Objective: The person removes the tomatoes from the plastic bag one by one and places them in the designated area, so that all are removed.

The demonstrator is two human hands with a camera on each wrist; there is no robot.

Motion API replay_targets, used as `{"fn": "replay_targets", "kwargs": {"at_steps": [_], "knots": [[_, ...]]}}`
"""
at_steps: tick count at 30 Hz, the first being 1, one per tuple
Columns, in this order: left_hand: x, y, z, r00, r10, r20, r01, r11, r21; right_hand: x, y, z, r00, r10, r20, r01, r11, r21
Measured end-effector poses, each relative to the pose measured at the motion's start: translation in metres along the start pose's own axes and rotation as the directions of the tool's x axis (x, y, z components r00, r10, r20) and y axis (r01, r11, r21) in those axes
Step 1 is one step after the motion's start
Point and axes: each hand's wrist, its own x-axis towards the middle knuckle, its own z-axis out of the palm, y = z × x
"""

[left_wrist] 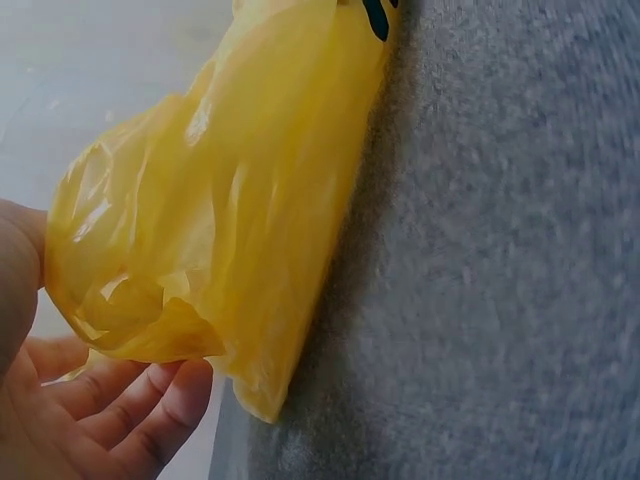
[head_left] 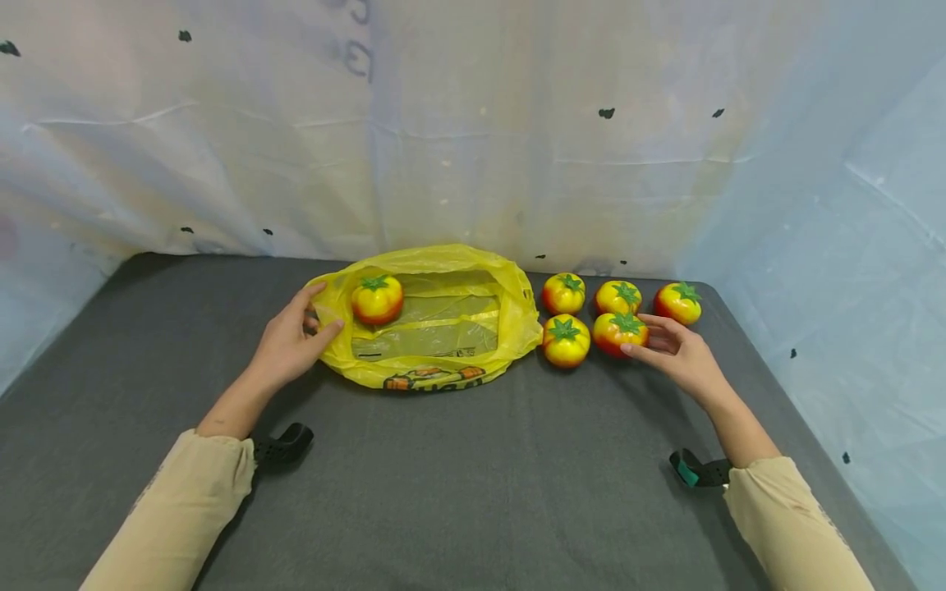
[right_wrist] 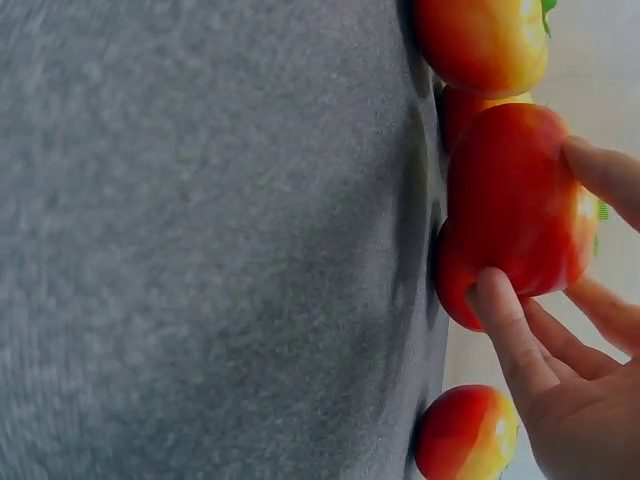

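Observation:
A yellow plastic bag (head_left: pixel 521 328) lies with its mouth spread wide, and one red-and-yellow tomato (head_left: pixel 378 300) with a green leafy top sits inside at its left. My left hand (head_left: pixel 290 338) holds the bag's left rim between thumb and fingers. In the left wrist view the bag's side (left_wrist: pixel 270 200) hangs in folds beside the fingers (left_wrist: pixel 150 420). To the right of the bag, my right hand (head_left: pixel 683 355) grips another tomato (head_left: pixel 619 332) from its right side. The right wrist view shows thumb and fingers around this tomato (right_wrist: pixel 515 200).
Beside the held tomato is a front-row tomato (head_left: pixel 566 341). Behind stand more tomatoes: one at the left (head_left: pixel 563 294), a middle one (head_left: pixel 617 297) and one at the right (head_left: pixel 677 304). Dark grey cloth (head_left: pixel 473 492) covers the table; pale sheeting (head_left: pixel 473 164) rises behind it.

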Motion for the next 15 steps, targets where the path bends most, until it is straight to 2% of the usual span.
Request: {"fn": "replay_targets", "kwargs": {"at_steps": [15], "knots": [[-0.0020,0.0038,-0.0015,0.999,-0.031,0.005,0.031,0.999,-0.009,-0.0040,0.0077,0.0004,0.998,0.017,0.060,-0.016,1.000,-0.026]]}}
